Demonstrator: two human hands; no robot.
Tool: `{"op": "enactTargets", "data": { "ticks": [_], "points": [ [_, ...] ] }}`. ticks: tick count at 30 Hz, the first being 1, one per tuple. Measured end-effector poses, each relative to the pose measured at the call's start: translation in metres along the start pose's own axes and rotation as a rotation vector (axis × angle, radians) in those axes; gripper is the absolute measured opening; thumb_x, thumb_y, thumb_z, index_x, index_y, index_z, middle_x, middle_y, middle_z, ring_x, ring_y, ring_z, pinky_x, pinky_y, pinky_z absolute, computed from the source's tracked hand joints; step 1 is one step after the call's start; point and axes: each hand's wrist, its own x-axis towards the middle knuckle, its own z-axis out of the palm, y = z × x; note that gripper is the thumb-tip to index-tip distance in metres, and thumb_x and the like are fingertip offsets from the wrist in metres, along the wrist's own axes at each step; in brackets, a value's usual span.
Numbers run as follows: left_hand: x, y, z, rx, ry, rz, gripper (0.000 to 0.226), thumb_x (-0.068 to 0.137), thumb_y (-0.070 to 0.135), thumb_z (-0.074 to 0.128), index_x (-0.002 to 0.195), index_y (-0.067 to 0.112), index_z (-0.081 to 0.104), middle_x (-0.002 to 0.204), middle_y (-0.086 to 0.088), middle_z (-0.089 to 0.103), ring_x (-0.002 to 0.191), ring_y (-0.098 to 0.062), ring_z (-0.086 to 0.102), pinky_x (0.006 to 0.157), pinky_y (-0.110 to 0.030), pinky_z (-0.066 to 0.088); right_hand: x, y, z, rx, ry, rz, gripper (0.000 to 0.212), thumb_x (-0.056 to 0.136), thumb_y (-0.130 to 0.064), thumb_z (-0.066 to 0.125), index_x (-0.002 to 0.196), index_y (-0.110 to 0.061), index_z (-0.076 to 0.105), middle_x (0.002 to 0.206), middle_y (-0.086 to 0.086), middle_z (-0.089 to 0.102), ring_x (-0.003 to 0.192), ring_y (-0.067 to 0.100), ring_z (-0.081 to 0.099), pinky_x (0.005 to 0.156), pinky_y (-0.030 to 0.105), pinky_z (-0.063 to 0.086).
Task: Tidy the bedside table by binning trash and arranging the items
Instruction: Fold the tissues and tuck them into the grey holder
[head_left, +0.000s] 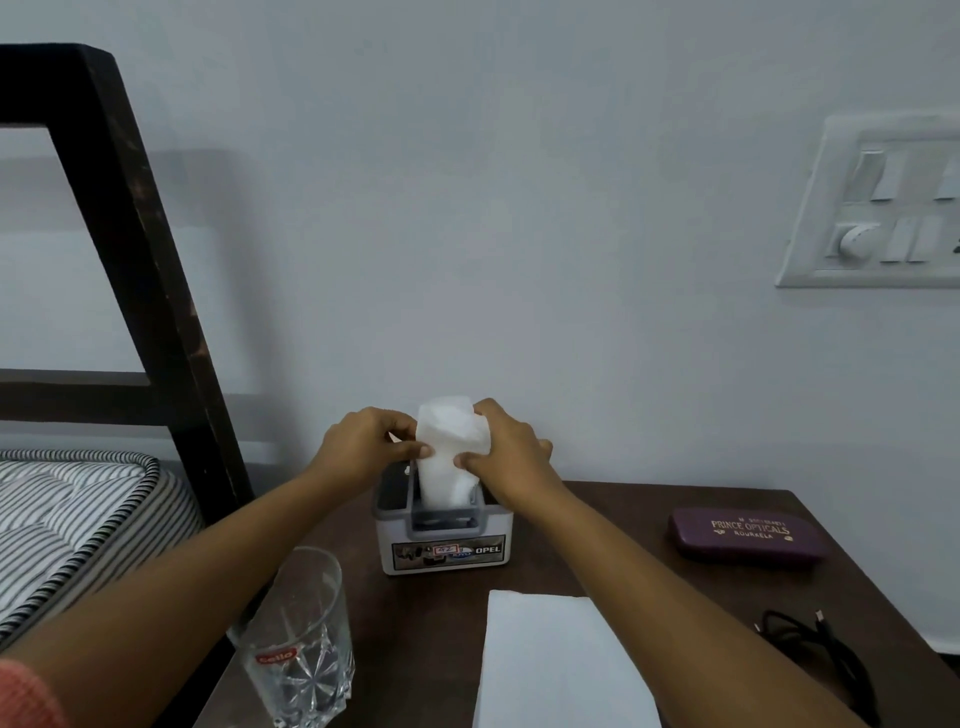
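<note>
Dark brown wooden tabletop, contents as I read them off the head camera, nearest first.

1. Clear cut-glass tumbler with a red label: upright, at the tabletop's left front edge. The left forearm passes just beside it.
2. Flat white sheet of paper: lying at the front, beside the right forearm.
3. Loose black cable: front right.
4. Purple hard spectacle case with gold lettering: closed, right of centre, well apart from the hands.
5. Small grey plastic holder box with stickers on its front: toward the back, near the wall.
6. White crumpled tissue wad: standing in the holder's top slot, lower end inside, upper part above the rim.
7. Left hand: thumb and fingers pinching the wad's left edge. Right hand: thumb on the front, fingers curled behind the right side. Both hold the tissue and nothing else.
8. White switch panel: on the pale wall behind.

Risks, my judgement:
- Thin tissue gripped from two sides may tear if the hands pull unevenly.
- The holder looks light and could lift or tip if the wad snags in the slot.
- A swing of the left forearm could knock the tumbler off the edge.
</note>
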Motion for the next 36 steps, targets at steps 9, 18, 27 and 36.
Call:
{"op": "enactTargets", "data": {
  "ticks": [9, 18, 27, 36],
  "points": [
    [0.000, 0.003, -0.004, -0.066, -0.050, -0.064, 0.016, 0.072, 0.039, 0.076, 0.064, 0.030, 0.064, 0.066, 0.015, 0.062, 0.058, -0.003, 0.050, 0.061, -0.026, 0.038, -0.001, -0.002, -0.002, -0.052, -0.077, -0.016, 0.046, 0.086, -0.033, 0.063, 0.125, -0.022, 0.043, 0.120, 0.003, 0.059, 0.110, 0.026, 0.052, 0.096, 0.040, 0.030],
    [-0.003, 0.000, 0.004, -0.233, -0.136, -0.164, 0.017, 0.072, 0.030, 0.077, 0.076, 0.016, 0.070, 0.085, -0.010, 0.069, 0.078, -0.018, 0.059, 0.071, -0.025, 0.045, -0.002, 0.010, 0.005, 0.136, -0.098, 0.005, 0.059, 0.078, -0.026, 0.073, 0.128, -0.024, 0.041, 0.123, 0.006, 0.057, 0.102, 0.025, 0.058, 0.086, 0.043, 0.053],
    [0.000, 0.015, 0.005, -0.109, -0.055, -0.192, 0.017, 0.071, 0.030, 0.078, 0.069, 0.023, 0.062, 0.069, 0.006, 0.060, 0.064, -0.007, 0.052, 0.055, -0.020, 0.037, 0.006, 0.011, 0.003, 0.036, -0.028, 0.084, 0.054, 0.076, -0.039, 0.072, 0.120, -0.026, 0.045, 0.117, 0.000, 0.062, 0.100, 0.022, 0.059, 0.082, 0.039, 0.051],
    [-0.008, 0.020, 0.002, -0.214, 0.044, -0.305, 0.027, 0.074, 0.024, 0.076, 0.096, 0.012, 0.065, 0.079, 0.001, 0.060, 0.071, -0.013, 0.055, 0.058, -0.021, 0.042, 0.004, 0.017, 0.003, 0.291, 0.003, 0.129, 0.046, 0.070, -0.042, 0.076, 0.103, -0.026, 0.048, 0.100, -0.004, 0.063, 0.089, 0.019, 0.063, 0.080, 0.044, 0.055]
  ]
}}
